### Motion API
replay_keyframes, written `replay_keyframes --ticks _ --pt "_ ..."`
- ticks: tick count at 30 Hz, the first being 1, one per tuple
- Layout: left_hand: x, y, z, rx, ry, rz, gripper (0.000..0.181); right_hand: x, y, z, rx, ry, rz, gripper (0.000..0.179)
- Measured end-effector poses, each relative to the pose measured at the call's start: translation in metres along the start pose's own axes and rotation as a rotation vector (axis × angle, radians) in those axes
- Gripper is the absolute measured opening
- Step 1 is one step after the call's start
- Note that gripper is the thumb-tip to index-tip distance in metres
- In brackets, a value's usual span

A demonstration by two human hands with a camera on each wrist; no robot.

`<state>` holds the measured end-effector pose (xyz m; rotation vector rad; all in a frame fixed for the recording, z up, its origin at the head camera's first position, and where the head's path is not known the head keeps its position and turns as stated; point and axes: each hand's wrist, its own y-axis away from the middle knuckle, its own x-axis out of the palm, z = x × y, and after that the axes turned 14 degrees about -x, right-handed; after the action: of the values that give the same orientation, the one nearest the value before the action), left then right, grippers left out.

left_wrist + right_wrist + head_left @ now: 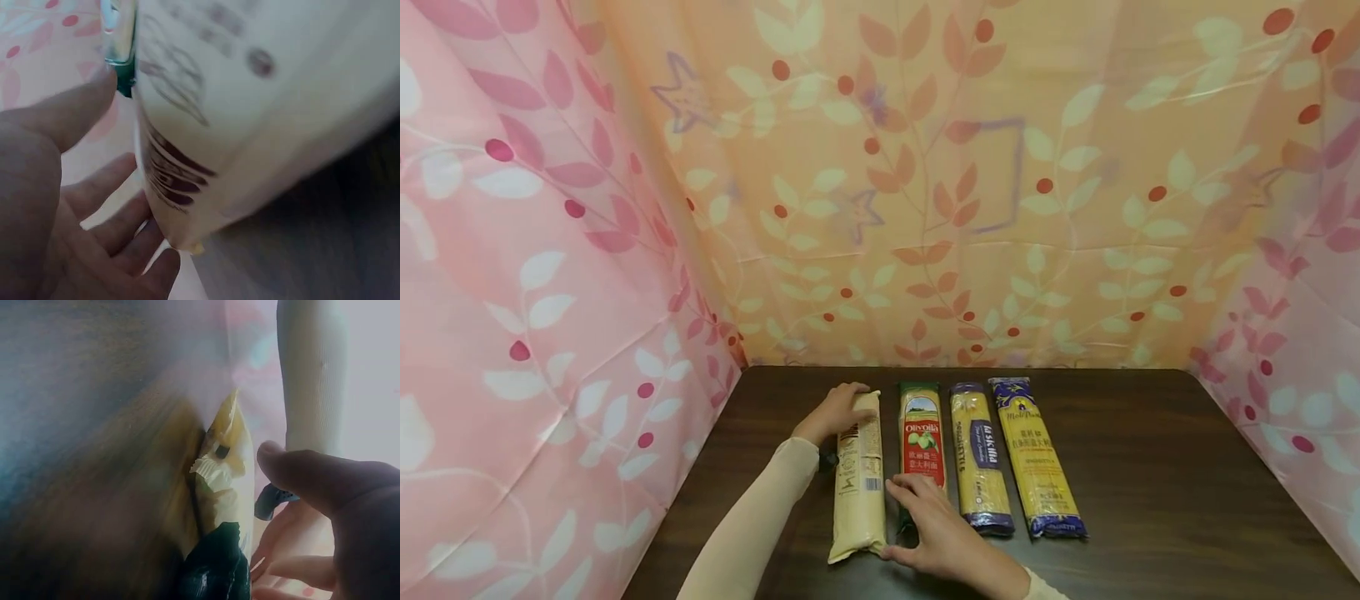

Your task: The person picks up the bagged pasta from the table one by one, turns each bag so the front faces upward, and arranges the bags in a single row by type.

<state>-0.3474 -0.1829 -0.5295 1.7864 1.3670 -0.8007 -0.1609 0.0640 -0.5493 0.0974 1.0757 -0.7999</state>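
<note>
A long cream packet (859, 492) with brown print and a barcode lies leftmost in a row of packets. My left hand (837, 414) reaches over its far end, fingers loosely extended at the top. In the left wrist view, those fingers (119, 231) meet the packet's edge, with the thumb spread apart. At the packet's near right corner is my right hand (936, 529), thumb at the corner and fingers along the right side. It overlaps the lower part of a red and green Olivoilà pasta packet (922, 429). In the right wrist view, the right thumb (300, 475) stands away from the fingers.
Two more spaghetti packets lie to the right: a yellow and purple La Sicilia one (988, 492) and a slanted yellow and blue one (1045, 475). All rest on a dark wood table (1165, 483). Patterned curtains (955, 183) stand behind and at both sides.
</note>
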Motion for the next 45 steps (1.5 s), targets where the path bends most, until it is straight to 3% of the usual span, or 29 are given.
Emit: replay_keyframes --ticks 5,10,15,21,33,45 --pt "-0.001 0.001 0.004 -0.020 -0.032 0.049 0.074 0.004 -0.003 0.000 0.036 0.080 0.054 0.103" --pt "-0.003 0.000 0.003 -0.022 -0.133 0.028 0.071 0.010 -0.009 0.003 0.044 0.188 0.088 0.111" --pt "0.000 -0.003 0.000 -0.079 -0.191 0.030 0.073 0.014 -0.016 0.004 0.058 0.265 0.121 0.113" --pt "0.000 -0.004 -0.003 -0.096 -0.164 0.052 0.073 0.018 -0.021 0.004 0.076 0.346 0.137 0.114" --pt "0.007 -0.011 0.006 -0.132 -0.172 0.051 0.073 0.027 -0.029 0.004 0.089 0.397 0.141 0.111" --pt "0.000 -0.003 -0.002 -0.089 -0.183 0.047 0.069 0.033 -0.033 -0.002 0.098 0.404 0.101 0.099"
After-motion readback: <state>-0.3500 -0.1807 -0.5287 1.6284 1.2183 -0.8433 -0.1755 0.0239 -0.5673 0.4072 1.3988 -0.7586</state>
